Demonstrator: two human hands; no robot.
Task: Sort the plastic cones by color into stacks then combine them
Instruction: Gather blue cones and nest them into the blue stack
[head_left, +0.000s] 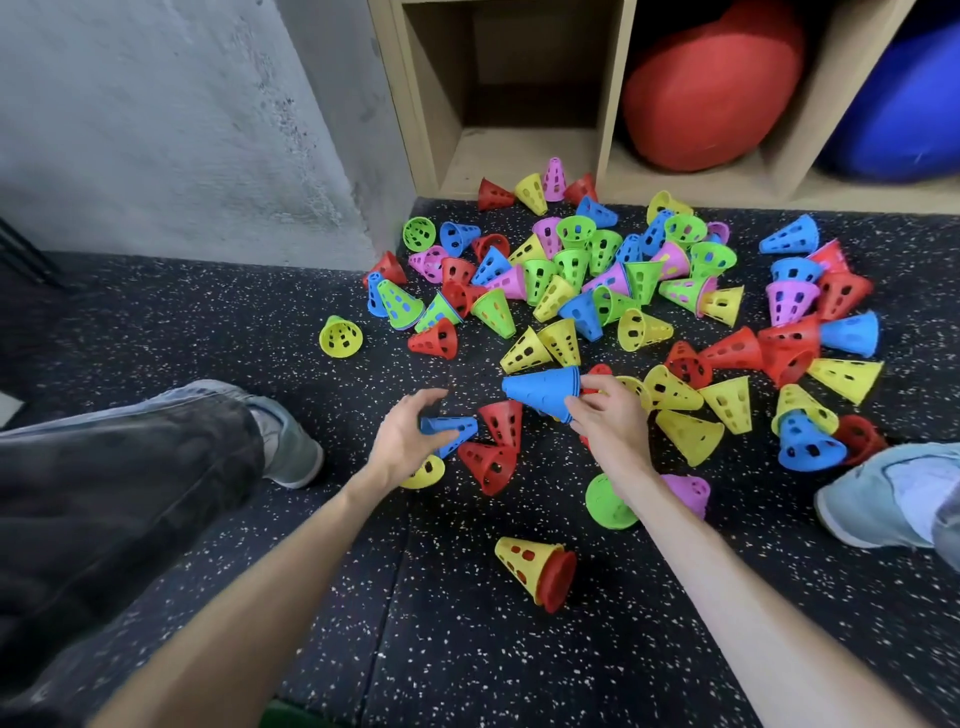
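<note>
the right hand (605, 410) grips a stack of blue cones (543, 391) by its wide end, fingers and thumb curled round the rims, the stack lying sideways in the air with its tip pointing left. the left hand (408, 436) hovers with fingers spread and loosely curved over a single blue cone (451, 427) lying on its side on the speckled floor (467, 649); whether the fingers touch that cone cannot be told. just beside it lie two red cones (496, 441) and a yellow cone (427, 472) partly hidden under the left wrist. nearer the person, a yellow cone nested over a red one (537, 569) lies alone on the floor. a green cone (608, 501) and a pink cone (688, 492) sit either side of the right forearm. the big mixed heap of cones (597, 280) in blue, red, yellow, green and pink spreads across the floor up to the foot of a wooden shelf unit (613, 119), whose compartments hold a red ball (711, 88) and a blue ball (898, 114). a shoe (291, 441) rests at the left, another shoe (878, 499) at the right.
</note>
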